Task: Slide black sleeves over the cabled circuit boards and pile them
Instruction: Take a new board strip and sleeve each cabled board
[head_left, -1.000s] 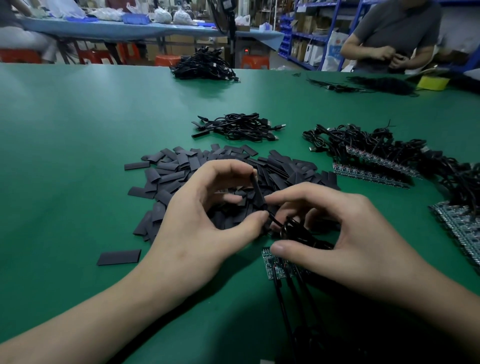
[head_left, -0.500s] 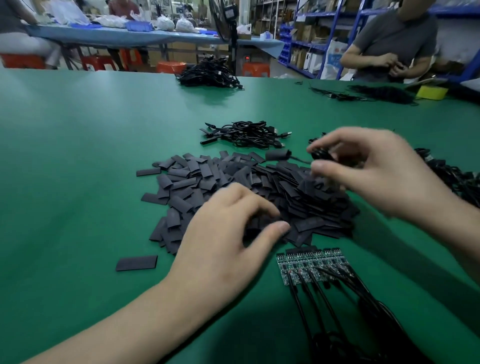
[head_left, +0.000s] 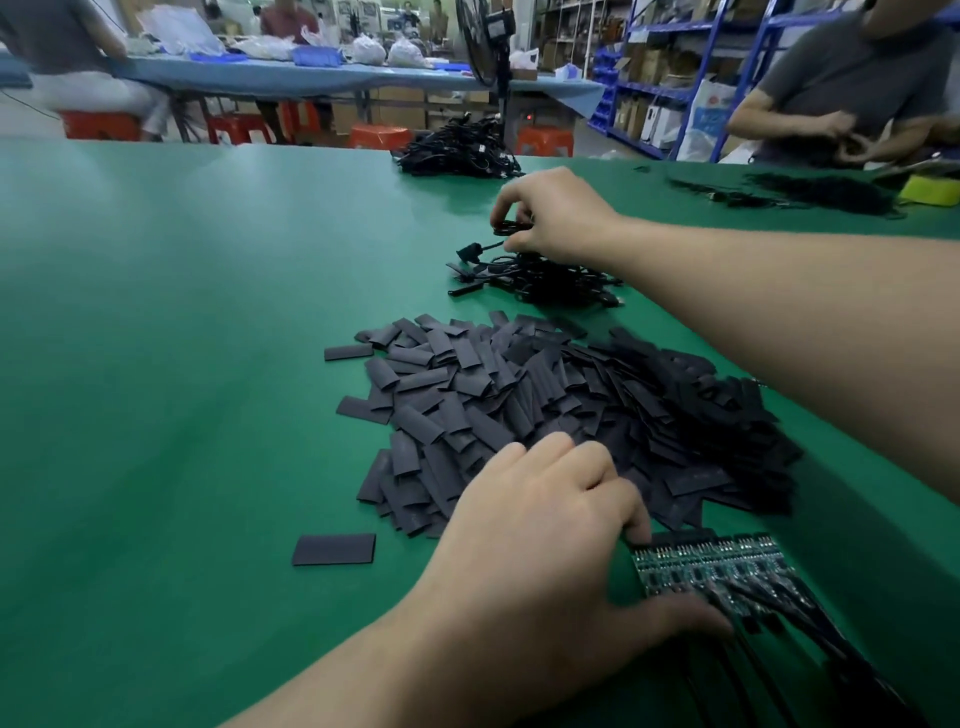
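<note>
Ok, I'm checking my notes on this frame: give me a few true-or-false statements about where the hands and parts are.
1. The right hand pinches a coiled cable above the cable pile. True.
2. The left hand is raised over that pile. False: it is low, by the boards.
3. One sleeve lies apart from the sleeve pile. True.
4. The boards lie beyond the sleeve pile. False: they lie on its near side.
</note>
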